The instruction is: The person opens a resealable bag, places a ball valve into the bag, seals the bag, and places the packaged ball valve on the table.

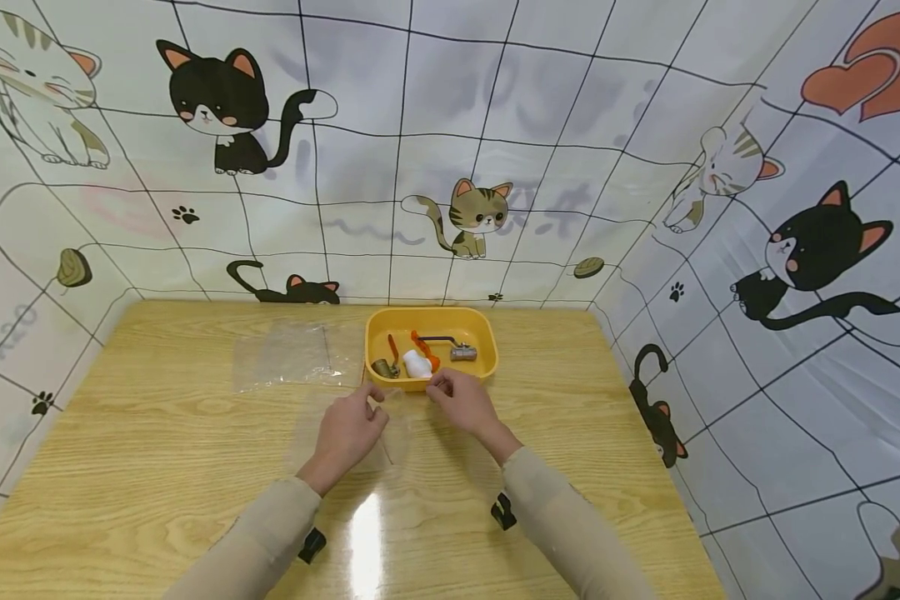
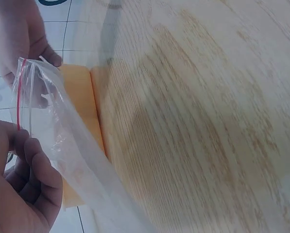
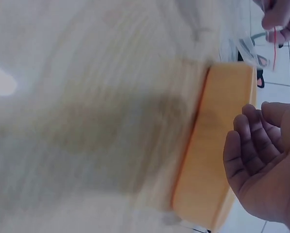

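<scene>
My left hand [image 1: 350, 431] pinches the top edge of a clear zip bag [image 2: 86, 150] between thumb and index finger. A red line runs along the bag's mouth, and its body hangs down in front of the yellow tray [image 1: 487, 327]. Over the tray's front rim is my right hand [image 1: 462, 400], fingers loosely bent with nothing visible in them. Inside the tray lie a white pipe fitting [image 1: 417, 364], a grey ball valve [image 1: 462, 352] with a blue lever, a brass-coloured valve [image 1: 383, 367] with a red lever, and an orange piece [image 1: 424, 347].
Another clear bag [image 1: 285, 354] lies flat on the wooden table [image 1: 157, 467], left of the tray. A cat-printed sheet [image 1: 390, 100] hangs behind the table and along its sides.
</scene>
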{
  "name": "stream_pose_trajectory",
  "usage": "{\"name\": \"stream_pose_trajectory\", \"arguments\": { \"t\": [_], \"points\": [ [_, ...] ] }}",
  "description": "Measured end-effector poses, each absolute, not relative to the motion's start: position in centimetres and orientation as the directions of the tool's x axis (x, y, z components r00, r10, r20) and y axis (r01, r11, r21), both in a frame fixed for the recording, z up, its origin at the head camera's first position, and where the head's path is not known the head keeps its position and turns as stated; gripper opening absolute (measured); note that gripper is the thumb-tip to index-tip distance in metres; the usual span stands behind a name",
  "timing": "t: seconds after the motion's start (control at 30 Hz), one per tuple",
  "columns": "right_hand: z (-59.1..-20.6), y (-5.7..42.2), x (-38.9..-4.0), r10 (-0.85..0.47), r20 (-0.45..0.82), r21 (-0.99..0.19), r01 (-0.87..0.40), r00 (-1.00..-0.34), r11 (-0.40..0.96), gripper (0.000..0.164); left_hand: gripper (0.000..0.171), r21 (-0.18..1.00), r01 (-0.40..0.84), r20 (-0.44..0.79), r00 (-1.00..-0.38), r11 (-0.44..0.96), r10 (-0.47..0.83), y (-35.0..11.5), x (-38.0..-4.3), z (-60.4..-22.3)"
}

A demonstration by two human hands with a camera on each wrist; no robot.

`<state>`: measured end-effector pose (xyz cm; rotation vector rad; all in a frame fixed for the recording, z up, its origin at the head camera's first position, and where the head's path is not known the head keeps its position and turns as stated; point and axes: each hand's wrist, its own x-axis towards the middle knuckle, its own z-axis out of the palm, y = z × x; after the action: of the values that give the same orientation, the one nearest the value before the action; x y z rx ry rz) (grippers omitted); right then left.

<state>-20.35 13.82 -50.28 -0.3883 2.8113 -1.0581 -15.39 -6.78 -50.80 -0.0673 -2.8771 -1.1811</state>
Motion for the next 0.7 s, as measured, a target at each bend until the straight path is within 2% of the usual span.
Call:
{"name": "stream_pose_trajectory", "arguments": {
  "t": [0.13,0.27,0.5,0.7],
  "points": [
    [-49.5,13.9,-21.5,-0.302,0.036,-0.569,-0.268,-0.953,0.777,0.013,0.021,0.699,0.054,0.059,-0.998,0.713,0.018,-7.1,-15.5,-50.9],
    [-49.0,13.5,-22.5,-0.356,0.028,-0.433,-0.332,-0.934,0.838,0.017,0.022,0.699,0.043,0.051,-0.999,0.714,0.011,-7.3,-15.5,-51.0],
    [-48.4,11.3,-24.2,-0.462,-0.047,-0.228,-0.44,-0.886,0.868,0.026,0.024,0.709,0.028,0.027,-1.0,0.705,0.013,-7.7,-15.6,-50.9],
    [-48.7,9.5,-25.8,-0.535,-0.142,-0.155,-0.515,-0.833,0.843,0.028,0.02,0.703,0.033,0.033,-0.999,0.711,0.015,-8.0,-15.7,-51.1]
  ]
}}
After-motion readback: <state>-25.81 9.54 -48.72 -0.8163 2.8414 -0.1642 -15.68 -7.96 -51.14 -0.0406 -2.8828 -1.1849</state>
